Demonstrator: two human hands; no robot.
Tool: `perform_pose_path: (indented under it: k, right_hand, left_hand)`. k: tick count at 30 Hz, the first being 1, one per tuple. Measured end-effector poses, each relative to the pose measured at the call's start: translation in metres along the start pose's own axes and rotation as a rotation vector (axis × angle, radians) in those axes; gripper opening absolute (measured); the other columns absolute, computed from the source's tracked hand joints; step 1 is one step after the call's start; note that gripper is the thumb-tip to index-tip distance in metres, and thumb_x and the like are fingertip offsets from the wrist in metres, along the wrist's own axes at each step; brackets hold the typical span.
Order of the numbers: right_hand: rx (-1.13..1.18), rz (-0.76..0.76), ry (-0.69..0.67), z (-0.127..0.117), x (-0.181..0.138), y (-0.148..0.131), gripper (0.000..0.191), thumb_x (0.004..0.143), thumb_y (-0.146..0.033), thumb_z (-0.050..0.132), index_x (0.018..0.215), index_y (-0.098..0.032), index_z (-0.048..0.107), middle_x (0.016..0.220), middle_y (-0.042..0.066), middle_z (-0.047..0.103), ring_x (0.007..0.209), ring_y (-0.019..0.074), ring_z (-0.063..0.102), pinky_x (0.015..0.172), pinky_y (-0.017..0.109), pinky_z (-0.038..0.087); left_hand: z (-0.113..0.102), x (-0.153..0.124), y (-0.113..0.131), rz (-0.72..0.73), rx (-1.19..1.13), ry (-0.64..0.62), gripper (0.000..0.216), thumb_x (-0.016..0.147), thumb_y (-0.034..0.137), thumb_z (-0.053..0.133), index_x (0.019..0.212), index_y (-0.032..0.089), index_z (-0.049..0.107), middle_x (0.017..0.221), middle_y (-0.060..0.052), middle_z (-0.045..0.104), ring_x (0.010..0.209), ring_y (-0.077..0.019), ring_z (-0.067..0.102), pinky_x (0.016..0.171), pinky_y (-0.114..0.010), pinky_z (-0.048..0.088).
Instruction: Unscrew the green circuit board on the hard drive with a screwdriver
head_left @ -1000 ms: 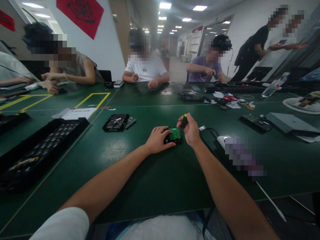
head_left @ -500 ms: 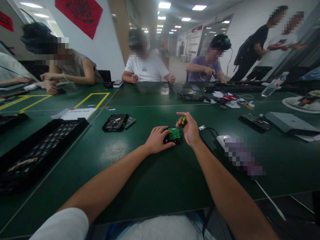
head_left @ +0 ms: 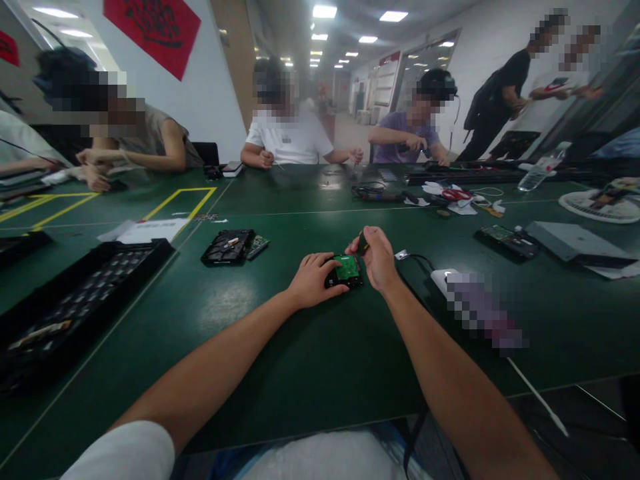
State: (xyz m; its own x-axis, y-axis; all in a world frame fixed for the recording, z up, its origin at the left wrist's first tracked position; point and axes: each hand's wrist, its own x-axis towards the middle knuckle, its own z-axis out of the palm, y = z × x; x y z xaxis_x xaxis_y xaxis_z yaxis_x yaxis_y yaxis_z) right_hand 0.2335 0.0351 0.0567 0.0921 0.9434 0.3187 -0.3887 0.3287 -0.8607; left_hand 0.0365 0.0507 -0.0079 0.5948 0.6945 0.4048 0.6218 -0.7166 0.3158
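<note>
A small black hard drive (head_left: pixel 345 272) with a green circuit board on top lies on the green table (head_left: pixel 300 347). My left hand (head_left: pixel 313 280) rests on its left side, fingers curled over it, holding it down. My right hand (head_left: pixel 377 259) is closed round a small screwdriver (head_left: pixel 362 244) with a black and yellow handle, held just right of and above the board. The tool's tip is hidden behind my fingers.
Another opened black drive (head_left: pixel 227 246) with a loose board lies to the left. A long black tray (head_left: pixel 75 300) sits at far left. A white power strip (head_left: pixel 450 280) and cable lie right of my hand. Several people sit or stand across the table among tools and a water bottle (head_left: pixel 543 170).
My right hand has lowered and closed more tightly on the screwdriver, bringing it nearer the board. My left hand has stayed on the drive.
</note>
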Motion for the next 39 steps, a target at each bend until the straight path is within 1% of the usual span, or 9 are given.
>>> perform_pose_path:
  k: [6,14,17,21,24,27,29,35,39]
  right_hand:
    - [-0.044,-0.006,-0.001,-0.0027,0.0038,-0.0005,0.059,0.095,-0.080,0.053,0.098,-0.026,0.076,0.071,-0.002,0.061,0.065,0.0154,0.060,0.069,0.032,0.051]
    - [-0.063,-0.055,-0.001,-0.0058,0.0037,0.0055,0.034,0.094,-0.058,0.075,0.087,-0.025,0.069,0.079,-0.002,0.067,0.074,0.0147,0.066,0.076,0.030,0.054]
    - [-0.054,-0.051,0.025,-0.0038,0.0025,0.0047,0.035,0.091,-0.058,0.078,0.090,-0.026,0.064,0.079,-0.003,0.069,0.075,0.0149,0.068,0.078,0.030,0.056]
    - [-0.037,-0.023,0.010,-0.0017,0.0015,0.0010,0.038,0.090,-0.062,0.078,0.094,-0.027,0.063,0.072,-0.005,0.065,0.067,0.0154,0.067,0.070,0.031,0.055]
    - [-0.046,-0.016,-0.013,-0.0020,0.0019,-0.0006,0.042,0.093,-0.068,0.069,0.094,-0.026,0.069,0.070,-0.004,0.061,0.064,0.0144,0.063,0.064,0.029,0.052]
    - [-0.039,-0.005,0.005,-0.0043,0.0033,0.0007,0.055,0.095,-0.077,0.057,0.092,-0.025,0.074,0.071,-0.002,0.060,0.064,0.0145,0.062,0.065,0.030,0.051]
    - [-0.045,-0.005,0.015,-0.0064,0.0045,0.0027,0.057,0.097,-0.077,0.055,0.089,-0.024,0.075,0.072,-0.001,0.061,0.065,0.0146,0.062,0.066,0.031,0.052]
    - [-0.047,-0.049,0.028,-0.0073,0.0055,0.0070,0.035,0.094,-0.059,0.074,0.089,-0.025,0.068,0.078,-0.002,0.069,0.072,0.0151,0.067,0.072,0.030,0.054]
    - [-0.054,-0.044,0.041,-0.0037,0.0032,0.0049,0.037,0.091,-0.061,0.076,0.092,-0.026,0.063,0.078,-0.003,0.071,0.073,0.0163,0.070,0.074,0.032,0.056]
  left_hand:
    - [0.0006,0.0002,-0.0003,0.008,0.010,0.004,0.066,0.090,0.069,0.076,0.139,0.026,0.066,0.154,-0.015,0.057,0.142,-0.0395,0.053,0.120,-0.062,0.038]
    - [0.0014,0.0002,-0.0010,0.016,0.027,0.014,0.065,0.091,0.070,0.074,0.138,0.025,0.066,0.152,-0.016,0.059,0.142,-0.0387,0.054,0.120,-0.060,0.040]
    - [0.0011,0.0001,-0.0013,0.022,0.030,0.011,0.066,0.092,0.070,0.073,0.138,0.024,0.066,0.152,-0.017,0.059,0.141,-0.0391,0.054,0.120,-0.060,0.040]
    - [0.0010,0.0000,-0.0012,0.024,0.026,0.015,0.066,0.091,0.070,0.073,0.138,0.024,0.066,0.152,-0.017,0.059,0.142,-0.0393,0.054,0.120,-0.060,0.040]
    - [0.0009,-0.0001,-0.0006,0.027,0.026,0.019,0.065,0.092,0.069,0.074,0.138,0.024,0.066,0.152,-0.016,0.059,0.141,-0.0390,0.054,0.120,-0.060,0.040]
    - [0.0006,-0.0003,-0.0001,0.026,0.025,0.019,0.066,0.091,0.069,0.075,0.138,0.024,0.066,0.152,-0.016,0.058,0.141,-0.0394,0.054,0.119,-0.061,0.040]
    - [0.0003,-0.0004,0.0001,0.024,0.025,0.017,0.066,0.091,0.069,0.075,0.138,0.023,0.065,0.153,-0.017,0.058,0.142,-0.0397,0.053,0.119,-0.061,0.040]
    - [0.0004,-0.0003,-0.0002,0.018,0.033,0.008,0.066,0.092,0.069,0.074,0.139,0.024,0.065,0.153,-0.016,0.058,0.142,-0.0389,0.053,0.119,-0.061,0.040]
    - [0.0011,-0.0004,-0.0006,0.026,0.040,0.021,0.067,0.091,0.068,0.075,0.138,0.023,0.065,0.152,-0.017,0.058,0.141,-0.0381,0.054,0.120,-0.059,0.040]
